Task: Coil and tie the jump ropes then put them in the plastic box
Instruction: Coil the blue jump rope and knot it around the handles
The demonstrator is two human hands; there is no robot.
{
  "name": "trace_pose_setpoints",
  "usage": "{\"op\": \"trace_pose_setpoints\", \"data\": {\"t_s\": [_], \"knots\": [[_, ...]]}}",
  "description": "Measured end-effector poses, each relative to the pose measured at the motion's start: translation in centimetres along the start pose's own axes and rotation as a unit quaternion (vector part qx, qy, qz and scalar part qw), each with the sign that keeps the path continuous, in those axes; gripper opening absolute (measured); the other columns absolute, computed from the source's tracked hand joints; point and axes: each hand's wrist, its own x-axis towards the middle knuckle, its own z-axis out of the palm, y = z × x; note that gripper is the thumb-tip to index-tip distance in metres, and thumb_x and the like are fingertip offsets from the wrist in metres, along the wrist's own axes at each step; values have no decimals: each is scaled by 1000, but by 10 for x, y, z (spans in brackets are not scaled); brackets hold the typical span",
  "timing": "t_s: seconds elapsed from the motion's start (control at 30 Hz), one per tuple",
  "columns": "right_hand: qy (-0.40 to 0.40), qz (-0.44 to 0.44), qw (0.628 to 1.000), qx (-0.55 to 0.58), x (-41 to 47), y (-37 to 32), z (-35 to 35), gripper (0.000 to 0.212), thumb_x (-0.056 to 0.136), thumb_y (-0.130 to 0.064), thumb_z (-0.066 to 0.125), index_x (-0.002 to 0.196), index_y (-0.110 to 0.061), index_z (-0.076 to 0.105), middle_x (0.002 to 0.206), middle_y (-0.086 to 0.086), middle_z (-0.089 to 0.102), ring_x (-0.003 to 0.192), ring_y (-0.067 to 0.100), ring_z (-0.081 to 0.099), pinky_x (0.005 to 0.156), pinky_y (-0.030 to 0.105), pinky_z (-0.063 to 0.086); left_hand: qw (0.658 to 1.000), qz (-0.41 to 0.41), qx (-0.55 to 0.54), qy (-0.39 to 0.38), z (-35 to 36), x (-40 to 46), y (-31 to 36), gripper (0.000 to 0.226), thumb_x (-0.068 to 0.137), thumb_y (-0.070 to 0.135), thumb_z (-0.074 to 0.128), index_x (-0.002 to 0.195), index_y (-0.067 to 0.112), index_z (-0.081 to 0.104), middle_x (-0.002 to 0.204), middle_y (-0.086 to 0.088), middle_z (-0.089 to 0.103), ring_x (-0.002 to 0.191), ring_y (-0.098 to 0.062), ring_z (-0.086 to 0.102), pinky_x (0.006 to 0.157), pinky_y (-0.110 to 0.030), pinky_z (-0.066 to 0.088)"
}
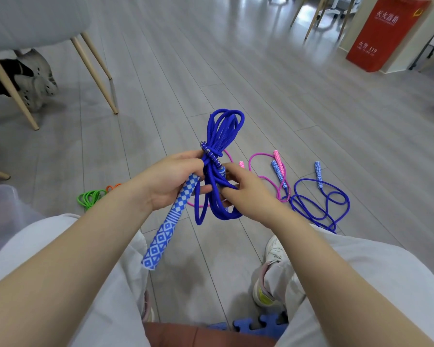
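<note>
Four jump ropes: a coiled blue one (221, 146) held up, plus loose blue (321, 204), pink (263, 176) and green (bundled) (90, 197) on the floor (236, 71); one plastic box (3, 209).

You face a floor (236, 58) of pale grey wood-look planks, glossy enough to carry soft window glare at the far end. At your upper left stands a grey chair (33, 18) on slanted light wooden legs. More wooden furniture legs (311, 18) stand at the upper right. Beside them a red cabinet (383, 33) with white characters and "119" sits against a cream wall base. Blue foam mat pieces (258, 324) lie at the bottom edge.
</note>
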Motion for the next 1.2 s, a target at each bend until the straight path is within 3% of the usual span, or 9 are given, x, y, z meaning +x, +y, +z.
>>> {"op": "trace_pose_setpoints", "data": {"t_s": [0.13,0.2,0.37,0.5,0.6,0.7,0.8,1.07,1.2], "knots": [[21,-8,999,-24,2,-1,2,44,90,-1,48,123,-30,53,112,-13,58,66,-4,63,53,11,47,999,-16,-48,-5,1,1,1,44,86,-9,34,115,7,65,85,-3,71,68,-8,67,68,-25,58],[20,-9,999,-28,2,-1,3,48,90,1,46,127,-28,50,115,-11,56,72,2,63,51,11,47,998,-23,-51,1,0,2,1,43,86,-8,35,112,9,65,82,-2,71,65,-8,67,65,-23,58],[25,-19,997,-64,5,3,5,53,87,3,44,128,-30,49,109,-9,57,80,19,60,62,34,51,999,-20,-4,32,-5,6,-2,39,81,-5,38,104,6,67,72,-5,56,54,-10,47,52,-19,47],[50,-26,995,-88,6,5,3,58,84,6,41,126,-34,51,104,-10,58,72,7,52,57,19,40,997,-39,-63,24,-5,6,-2,39,84,-4,37,108,6,66,70,-5,53,52,-9,47,51,-19,47],[65,-35,993,-95,4,3,3,61,83,7,39,130,-31,51,106,-11,58,72,2,50,55,12,32,981,-62,-186,-9,-2,5,-2,37,87,-4,34,112,5,60,85,-9,58,59,-10,51,56,-19,52],[73,-43,992,-91,4,3,6,60,83,8,40,129,-28,51,106,-12,55,79,7,52,56,10,33,958,-75,-275,-22,-1,6,-4,35,90,-4,32,113,3,57,102,-15,61,69,-15,60,68,-24,58],[60,-35,996,-49,4,4,6,59,82,7,42,125,-31,52,103,-14,57,76,6,54,55,14,37,951,-77,-299,-18,-1,6,-4,35,90,-4,31,111,2,58,98,-15,63,73,-19,68,77,-32,60],[-77,2,994,83,-1,-1,0,48,82,-41,70,126,-36,51,112,-12,64,98,10,64,82,29,55,950,-92,-300,-3,-3,7,-5,42,89,-4,30,121,3,55,105,-18,54,73,-21,68,69,-31,61],[-81,-6,996,35,-4,-1,5,64,75,-32,82,127,-35,44,112,-13,60,93,11,65,85,31,56,955,-85,-284,8,-3,8,-7,43,88,-5,31,123,2,56,104,-16,54,83,-18,63,75,-33,61]]}}
